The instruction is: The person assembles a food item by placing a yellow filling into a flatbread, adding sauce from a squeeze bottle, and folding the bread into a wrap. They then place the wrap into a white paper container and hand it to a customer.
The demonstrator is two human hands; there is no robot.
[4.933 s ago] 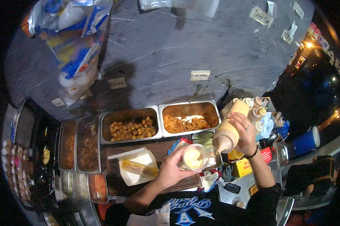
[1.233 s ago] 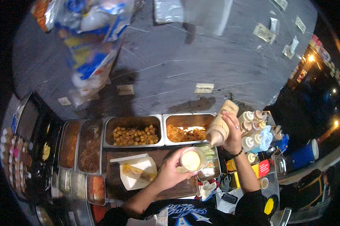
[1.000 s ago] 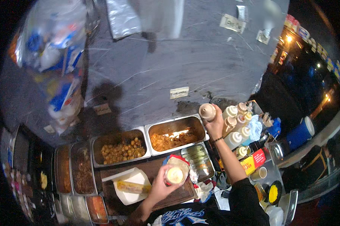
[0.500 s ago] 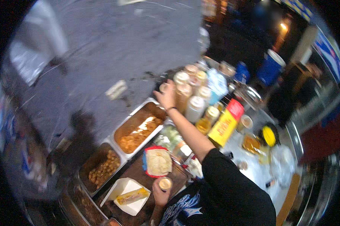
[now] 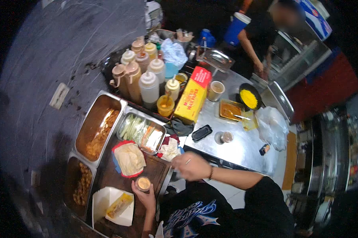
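Well, cup (image 5: pixel 143 182) in left hand (image 5: pixel 146 196)

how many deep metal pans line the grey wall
2: the orange-chunk pan near the squeeze bottles, and the brown-ball pan near the white carton; others may be hidden.

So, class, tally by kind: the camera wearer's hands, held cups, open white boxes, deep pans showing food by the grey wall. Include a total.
Left hand, right hand: 2
Held cup: 1
Open white box: 1
Upper pan, lower pan: 2
Total: 6

The left hand (image 5: pixel 147 196) holds a small cup (image 5: pixel 143 183).
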